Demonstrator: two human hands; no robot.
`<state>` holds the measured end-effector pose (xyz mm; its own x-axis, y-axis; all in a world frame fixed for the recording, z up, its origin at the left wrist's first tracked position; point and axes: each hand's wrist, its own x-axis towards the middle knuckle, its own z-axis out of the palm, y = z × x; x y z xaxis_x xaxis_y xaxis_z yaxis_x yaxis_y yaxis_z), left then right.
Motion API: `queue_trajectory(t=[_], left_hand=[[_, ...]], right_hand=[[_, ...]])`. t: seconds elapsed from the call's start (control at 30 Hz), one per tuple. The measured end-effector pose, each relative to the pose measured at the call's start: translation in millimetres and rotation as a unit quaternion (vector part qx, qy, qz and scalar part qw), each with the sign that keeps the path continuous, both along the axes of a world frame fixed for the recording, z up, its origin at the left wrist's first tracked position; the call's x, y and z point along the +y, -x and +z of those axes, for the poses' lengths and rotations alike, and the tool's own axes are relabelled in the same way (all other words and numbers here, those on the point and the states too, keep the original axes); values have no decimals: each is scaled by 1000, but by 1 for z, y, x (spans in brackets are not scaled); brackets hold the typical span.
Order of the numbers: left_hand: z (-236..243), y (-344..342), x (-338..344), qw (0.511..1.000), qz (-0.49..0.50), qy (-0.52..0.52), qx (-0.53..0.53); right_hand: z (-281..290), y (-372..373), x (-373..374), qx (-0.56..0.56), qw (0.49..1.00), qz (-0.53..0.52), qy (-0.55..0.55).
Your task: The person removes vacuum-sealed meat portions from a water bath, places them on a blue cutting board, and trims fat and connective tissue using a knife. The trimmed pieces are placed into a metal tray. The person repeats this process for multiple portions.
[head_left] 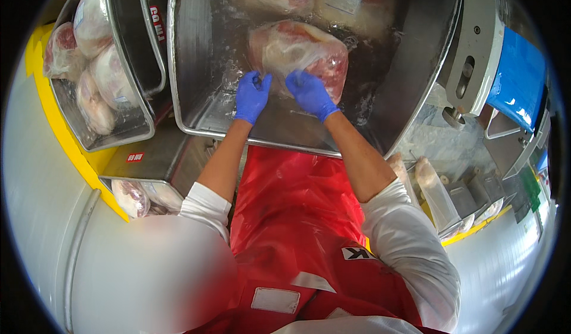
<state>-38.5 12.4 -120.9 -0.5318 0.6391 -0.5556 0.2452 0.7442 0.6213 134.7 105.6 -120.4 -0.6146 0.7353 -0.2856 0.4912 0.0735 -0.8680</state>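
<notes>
A large cut of red and pale meat [330, 60] lies in a clear plastic bag [285, 51] inside a deep metal tub [196, 111]. My left hand [252, 97], in a blue glove, is at the near left edge of the bag. Its fingers are curled and appear to pinch the loose plastic. Blue-gloved too, my right hand [311, 93] is closed on the bag's near side, against the meat. The fingertips of both hands are partly hidden.
More bagged meat [342, 4] sits at the tub's far side, with wet, shiny metal around it. To the left, another metal tub [119, 140] holds several bagged cuts [113, 75]. A grey machine frame [476, 48] with a blue panel [517, 78] stands right.
</notes>
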Motion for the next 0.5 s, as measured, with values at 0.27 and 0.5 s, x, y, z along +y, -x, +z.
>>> queue_trajectory(t=[0.27, 0.5], left_hand=[[33, -9, 92, 919, -387, 52, 59], [25, 38, 99, 923, -349, 52, 156]], right_hand=[[32, -8, -31, -155, 968, 196, 4], [24, -34, -47, -150, 986, 26, 64]])
